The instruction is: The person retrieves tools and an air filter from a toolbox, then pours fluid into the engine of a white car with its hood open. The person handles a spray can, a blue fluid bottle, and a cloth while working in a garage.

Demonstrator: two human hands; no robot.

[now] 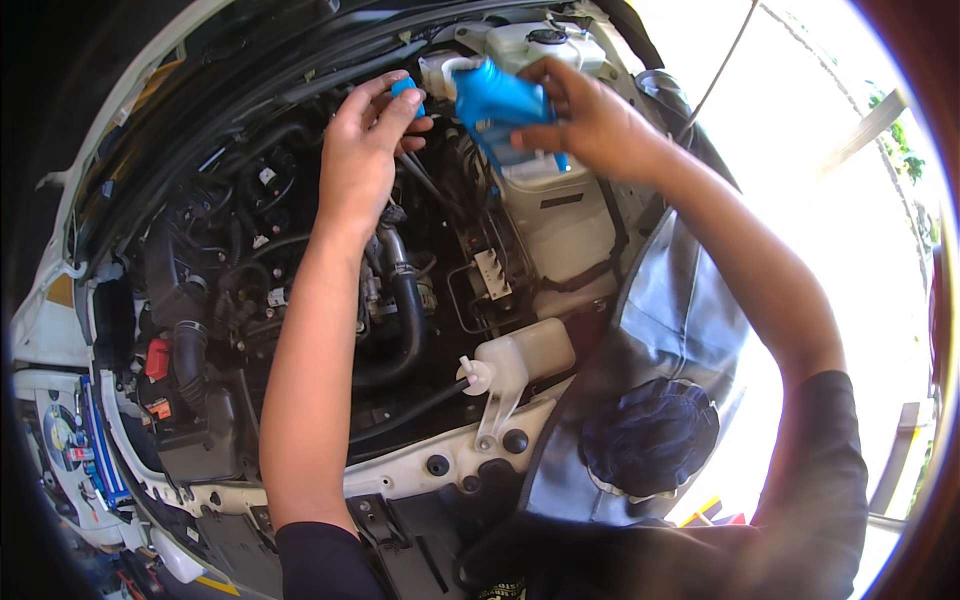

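Observation:
High over the engine bay, my left hand [362, 150] pinches a small blue cap [408, 92] between thumb and fingers. My right hand [605, 125] grips a blue plastic bottle [500, 108], which is tilted and blurred by motion. The bottle's top end lies beside a small whitish reservoir [437, 76] at the rear of the bay. Whether the bottle touches it, I cannot tell. Just behind my right hand sits a white tank with a black cap [547, 37].
The engine [265, 230] with hoses fills the left and middle. A translucent plastic tank [540, 355] stands near the front edge. A grey cover [665, 310] drapes the right fender, with a dark cloth bundle [650, 437] on it. A thin rod [722, 65] rises at the far right.

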